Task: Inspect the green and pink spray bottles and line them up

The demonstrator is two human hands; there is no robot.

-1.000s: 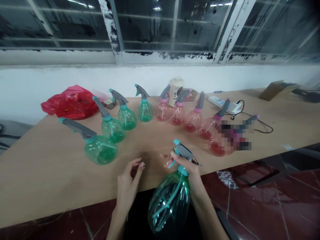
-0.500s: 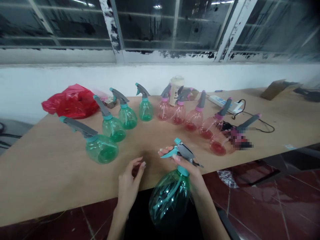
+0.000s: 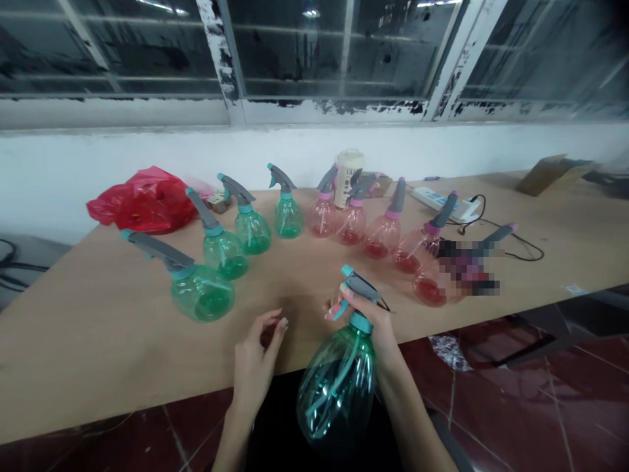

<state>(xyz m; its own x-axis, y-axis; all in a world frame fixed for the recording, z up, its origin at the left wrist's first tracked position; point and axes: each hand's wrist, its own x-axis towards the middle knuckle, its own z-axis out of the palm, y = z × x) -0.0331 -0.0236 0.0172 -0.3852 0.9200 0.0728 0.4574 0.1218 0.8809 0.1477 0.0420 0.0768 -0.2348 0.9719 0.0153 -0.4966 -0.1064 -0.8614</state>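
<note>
My right hand [image 3: 369,320] grips the neck and trigger of a green spray bottle [image 3: 337,387], held over my lap at the table's near edge, fingers squeezed round the teal trigger. My left hand [image 3: 255,360] rests just left of it at the table edge, fingers loosely curled and apart, holding nothing. On the wooden table [image 3: 98,328] stands an arc of spray bottles: several green ones, the nearest [image 3: 199,295] at the left, and several pink ones [image 3: 382,235] to the right.
A red plastic bag [image 3: 142,202] lies at the back left. A cream cup [image 3: 346,172] stands behind the pink bottles. A white power strip [image 3: 442,202] with a black cable lies at the back right, and a cardboard piece [image 3: 549,173] farther right. Red tiled floor below.
The fingers of my right hand let the trigger out and have now squeezed it in again. The bottle shifted slightly right. My left hand has barely moved.
</note>
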